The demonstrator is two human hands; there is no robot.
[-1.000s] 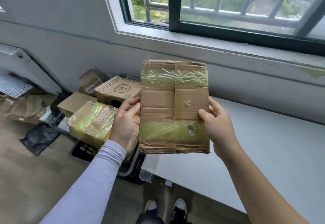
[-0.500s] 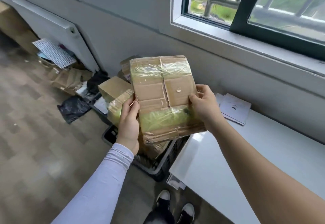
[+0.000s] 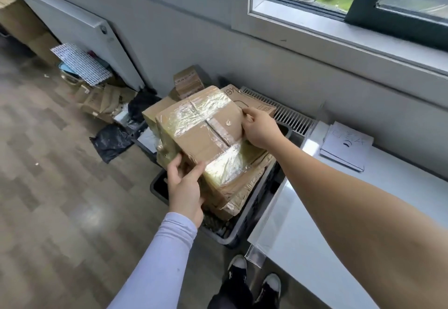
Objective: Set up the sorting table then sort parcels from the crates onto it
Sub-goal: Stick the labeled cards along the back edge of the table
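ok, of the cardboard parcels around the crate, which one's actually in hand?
The tape-wrapped parcel on top of the pile: the left hand grips its near corner, the right hand its far edge. The printed box behind and the small box by the wall go untouched.

- The flat brown cardboard parcel banded with shiny clear tape (image 3: pixel 206 134) is tilted, its taped face up, above the dark plastic crate (image 3: pixel 232 233); a slit runs down the middle of that face.
- The dark plastic crate stands on the floor, hard against the left end of the white sorting table (image 3: pixel 303 241), and is piled with more tape-wrapped brown cardboard parcels (image 3: pixel 242 194).
- The white sorting table runs along the wall, to the crate's right.
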